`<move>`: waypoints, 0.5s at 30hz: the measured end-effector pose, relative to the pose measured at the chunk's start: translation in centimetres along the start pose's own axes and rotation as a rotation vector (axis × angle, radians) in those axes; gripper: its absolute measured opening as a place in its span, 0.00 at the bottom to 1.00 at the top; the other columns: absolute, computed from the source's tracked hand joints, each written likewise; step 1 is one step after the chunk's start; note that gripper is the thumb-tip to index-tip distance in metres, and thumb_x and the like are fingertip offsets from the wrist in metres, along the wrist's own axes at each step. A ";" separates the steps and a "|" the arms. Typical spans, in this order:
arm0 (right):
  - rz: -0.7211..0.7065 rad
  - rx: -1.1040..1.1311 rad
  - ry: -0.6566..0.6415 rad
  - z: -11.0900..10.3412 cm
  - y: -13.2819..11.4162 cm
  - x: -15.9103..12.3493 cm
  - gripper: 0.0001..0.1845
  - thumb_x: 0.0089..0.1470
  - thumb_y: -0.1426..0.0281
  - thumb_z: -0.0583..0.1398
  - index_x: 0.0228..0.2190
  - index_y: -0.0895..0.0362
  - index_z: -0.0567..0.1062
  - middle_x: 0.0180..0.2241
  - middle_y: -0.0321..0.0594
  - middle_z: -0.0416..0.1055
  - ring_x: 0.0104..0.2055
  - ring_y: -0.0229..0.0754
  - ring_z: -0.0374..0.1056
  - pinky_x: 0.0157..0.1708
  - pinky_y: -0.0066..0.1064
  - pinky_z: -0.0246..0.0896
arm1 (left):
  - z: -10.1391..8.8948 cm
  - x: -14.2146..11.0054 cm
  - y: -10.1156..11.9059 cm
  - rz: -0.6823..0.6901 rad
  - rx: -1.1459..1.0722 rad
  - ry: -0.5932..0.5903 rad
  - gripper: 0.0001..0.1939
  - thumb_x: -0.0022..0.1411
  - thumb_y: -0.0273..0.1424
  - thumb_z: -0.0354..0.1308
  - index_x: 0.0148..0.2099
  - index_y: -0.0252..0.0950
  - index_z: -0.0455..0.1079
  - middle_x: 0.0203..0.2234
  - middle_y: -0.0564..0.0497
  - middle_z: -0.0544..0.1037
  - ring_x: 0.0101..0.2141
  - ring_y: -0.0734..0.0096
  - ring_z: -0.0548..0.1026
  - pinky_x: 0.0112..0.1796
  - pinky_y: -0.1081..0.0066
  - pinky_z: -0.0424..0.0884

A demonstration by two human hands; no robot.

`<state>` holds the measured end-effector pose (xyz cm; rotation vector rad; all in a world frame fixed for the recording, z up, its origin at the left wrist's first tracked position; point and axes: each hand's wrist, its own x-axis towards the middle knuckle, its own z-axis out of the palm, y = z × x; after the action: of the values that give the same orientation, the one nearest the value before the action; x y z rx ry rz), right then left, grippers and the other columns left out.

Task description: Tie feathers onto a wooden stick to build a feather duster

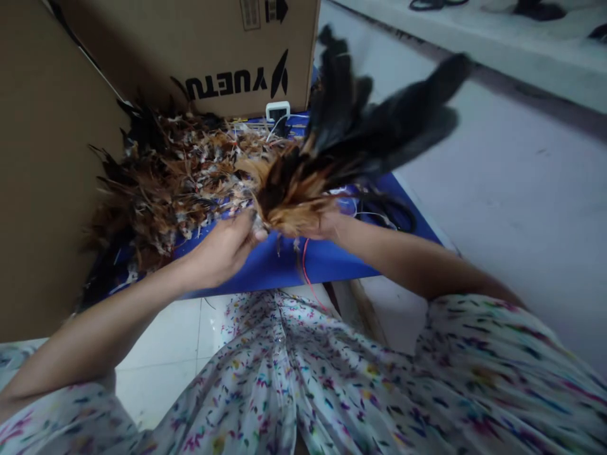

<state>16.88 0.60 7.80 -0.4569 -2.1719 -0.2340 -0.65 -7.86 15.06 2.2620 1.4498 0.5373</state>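
Observation:
A bunch of brown and black feathers (303, 183) is held over the blue tabletop (265, 268), its long dark plumes fanning out to the upper right, blurred. My left hand (232, 243) pinches its lower left end, where whitish fluff shows at the fingertips. Wrapped round the bunch from the right is my right hand (322, 224), its fingers mostly hidden behind the plumage. A thin red string (306, 268) hangs below the hands over the table's front edge. Close by on the left lies a heap of loose brown feathers (175, 170).
Cardboard boxes (246, 63) stand behind and left of the heap. A small white-framed device (277, 112) with a white cable sits at the back. Dark-handled scissors (403, 215) appear to lie by the right edge. White floor tiles (165, 335) show below the table.

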 end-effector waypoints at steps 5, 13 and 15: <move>0.769 1.120 -0.239 0.7 -0.5 -0.3 0.17 0.58 0.59 0.58 0.25 0.59 0.69 0.16 0.26 0.55 0.16 0.28 0.48 0.15 0.22 0.44 | 1.2 1.1 -2.6 -0.122 -0.207 0.095 0.15 0.67 0.43 0.45 0.32 0.38 0.55 0.20 0.55 0.61 0.22 0.75 0.60 0.26 0.73 0.57; 0.826 0.940 -0.189 -1.2 -1.2 -1.0 0.11 0.54 0.65 0.59 0.31 0.60 0.78 0.26 0.35 0.71 0.29 0.33 0.61 0.33 0.28 0.56 | 2.9 1.9 -4.5 -0.257 -0.416 0.062 0.21 0.64 0.50 0.49 0.29 0.38 0.56 0.16 0.58 0.58 0.19 0.78 0.57 0.21 0.75 0.54; 0.880 1.028 -0.211 -1.5 -1.0 -0.9 0.10 0.54 0.66 0.59 0.32 0.60 0.77 0.21 0.32 0.66 0.24 0.31 0.57 0.27 0.25 0.52 | 3.0 2.1 -4.3 -0.280 -0.482 0.043 0.22 0.63 0.50 0.51 0.29 0.38 0.56 0.15 0.59 0.57 0.17 0.79 0.56 0.20 0.75 0.52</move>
<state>18.05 -0.99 7.95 -0.7617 -1.7608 1.3743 -1.52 -4.70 10.52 1.6558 1.4382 0.7532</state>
